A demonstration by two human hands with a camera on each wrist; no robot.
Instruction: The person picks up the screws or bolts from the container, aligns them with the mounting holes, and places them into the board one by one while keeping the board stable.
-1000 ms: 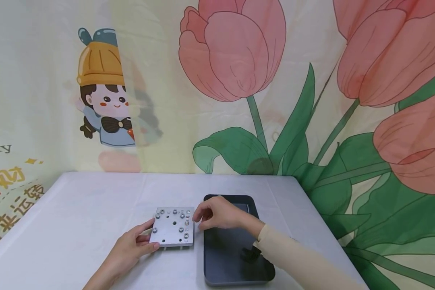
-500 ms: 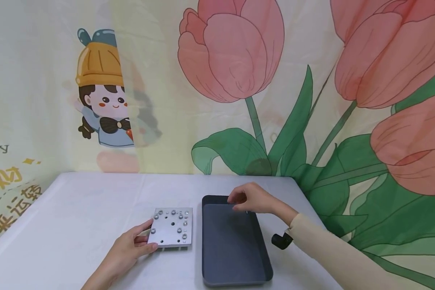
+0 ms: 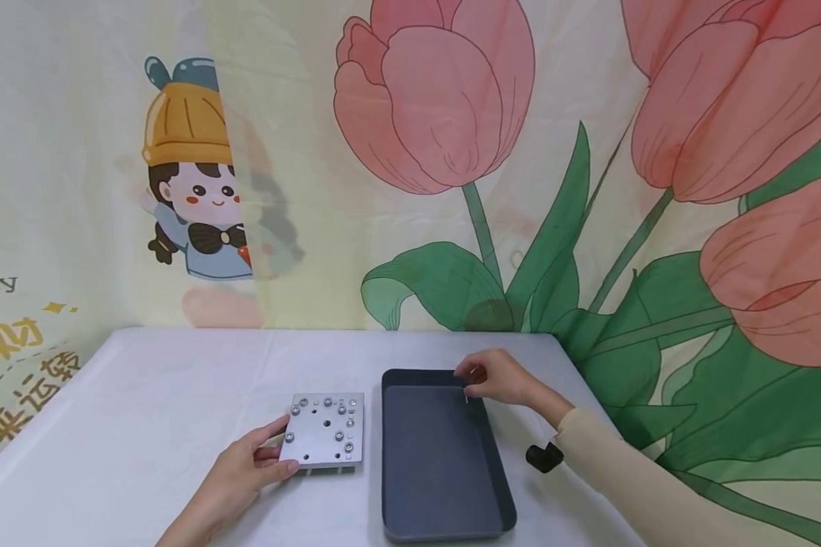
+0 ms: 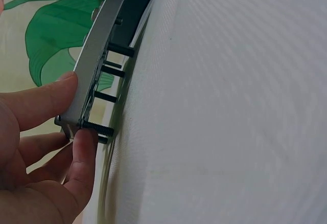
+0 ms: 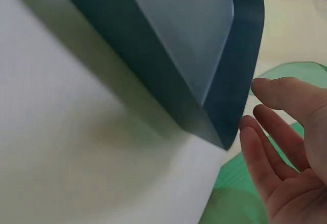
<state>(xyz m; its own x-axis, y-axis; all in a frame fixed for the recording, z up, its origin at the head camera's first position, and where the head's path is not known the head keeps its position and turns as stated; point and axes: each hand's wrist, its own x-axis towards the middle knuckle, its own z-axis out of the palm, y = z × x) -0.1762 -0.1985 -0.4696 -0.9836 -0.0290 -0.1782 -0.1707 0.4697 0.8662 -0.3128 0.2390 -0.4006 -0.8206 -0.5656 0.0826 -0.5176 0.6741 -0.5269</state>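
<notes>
A square silver metal plate (image 3: 324, 429) has several socket-head screws and bare holes on its top face. Threaded screw ends (image 4: 121, 49) stick out of its underside in the left wrist view. My left hand (image 3: 249, 460) grips the plate's left edge, thumb on one side and fingers on the other. My right hand (image 3: 499, 377) hovers at the far right corner of a dark grey tray (image 3: 441, 463). In the right wrist view its thumb and fingers stand apart, with nothing seen between them. A tiny bright sliver (image 3: 467, 395) shows below the fingertips, too small to identify.
The tray's raised rim stands right of the plate, a narrow strip of white tablecloth (image 3: 198, 380) between them. A black device (image 3: 543, 457) sits by the right sleeve (image 3: 622, 471). Behind the table hangs a printed tulip backdrop (image 3: 438, 99).
My right hand has gone from beside the plate's right edge across to the tray's far right corner, slowing in the last half second. My left hand and the plate stay nearly still.
</notes>
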